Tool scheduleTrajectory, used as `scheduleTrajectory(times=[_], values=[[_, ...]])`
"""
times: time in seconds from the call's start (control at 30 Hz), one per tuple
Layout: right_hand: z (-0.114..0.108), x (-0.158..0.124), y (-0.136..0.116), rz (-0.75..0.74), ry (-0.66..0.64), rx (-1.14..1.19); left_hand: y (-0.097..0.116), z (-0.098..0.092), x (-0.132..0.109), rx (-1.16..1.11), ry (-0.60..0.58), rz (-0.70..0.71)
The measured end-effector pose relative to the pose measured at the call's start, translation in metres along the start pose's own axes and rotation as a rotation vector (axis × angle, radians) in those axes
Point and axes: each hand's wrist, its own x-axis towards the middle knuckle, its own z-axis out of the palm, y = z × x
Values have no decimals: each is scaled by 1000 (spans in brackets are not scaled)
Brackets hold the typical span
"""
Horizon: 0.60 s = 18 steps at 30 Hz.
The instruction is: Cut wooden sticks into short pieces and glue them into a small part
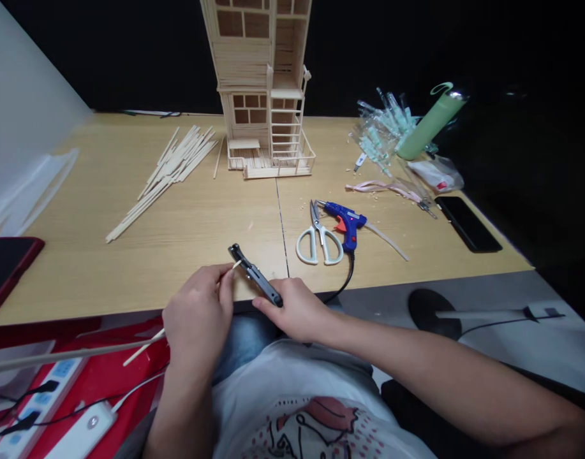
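My left hand (pixel 201 306) pinches a thin wooden stick (pixel 143 348), whose long end sticks out behind the palm and whose short tip shows past the fingers. My right hand (pixel 295 309) is wrapped round a dark grey hand cutter (pixel 257 276), and the stick's tip meets its head. Both hands are over the table's front edge. Beyond them stands a small house model (pixel 249 95) built of wooden sticks, with a ladder and railing. White-handled scissors (pixel 319 239) and a blue glue gun (pixel 344 220) lie to the right of the cutter.
Loose wooden sticks (pixel 170 175) are piled at the left. Clear glue-stick-like packets (pixel 383 131), a green bottle (pixel 430 124) and a black phone (pixel 468 223) are on the right. Another phone (pixel 9 271) lies far left. A power strip (pixel 38 398) is below the table.
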Motion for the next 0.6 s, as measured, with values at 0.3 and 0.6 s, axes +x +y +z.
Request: scheduleTrajectory(times=[0.3, 0.6], values=[[-20, 0, -16, 68, -235, 203, -18, 5, 5, -130, -7, -52], [2, -7, 2, -90, -224, 931, -29, 7, 19, -241, 103, -4]])
